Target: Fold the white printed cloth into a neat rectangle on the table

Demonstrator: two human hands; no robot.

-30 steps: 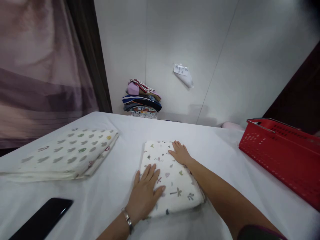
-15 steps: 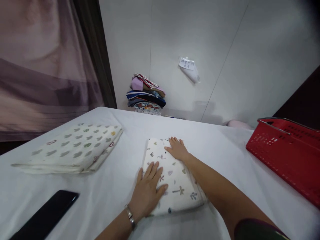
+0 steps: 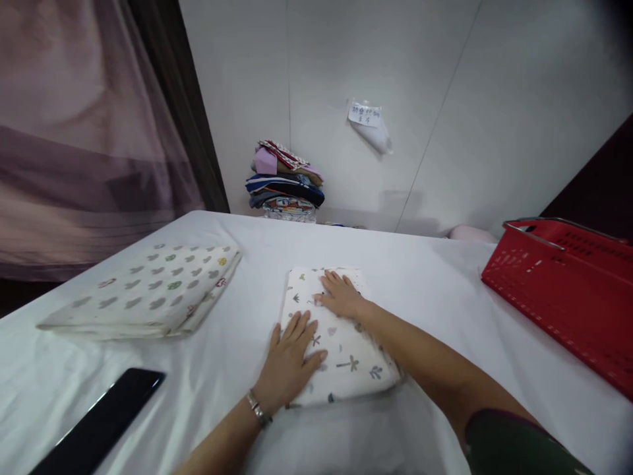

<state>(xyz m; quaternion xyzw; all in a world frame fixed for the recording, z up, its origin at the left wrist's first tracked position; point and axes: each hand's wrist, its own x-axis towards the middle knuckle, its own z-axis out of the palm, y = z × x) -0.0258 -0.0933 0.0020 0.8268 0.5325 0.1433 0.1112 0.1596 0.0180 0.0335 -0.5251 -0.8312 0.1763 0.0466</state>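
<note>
A folded white cloth (image 3: 341, 356) printed with small palm trees and leaves lies flat in front of me. My left hand (image 3: 289, 363) rests on its left side, palm down with fingers spread. Near the cloth's far edge, my right hand (image 3: 341, 295) also lies flat, fingers apart, its forearm crossing over the right side. Neither hand grips anything. To the left is a second folded cloth (image 3: 163, 284) with grey, green and red shapes, and neither hand touches it.
A black phone (image 3: 101, 422) lies at the near left of the white-covered table (image 3: 425, 290). On the right stands a red plastic basket (image 3: 568, 303) with a metal handle. Beyond the far edge, a stack of folded fabrics (image 3: 287, 181) sits by the wall, below a taped note (image 3: 366, 119).
My right hand has shifted slightly left across the cloth's far part. The left hand stays on the cloth. The whole view has moved a little.
</note>
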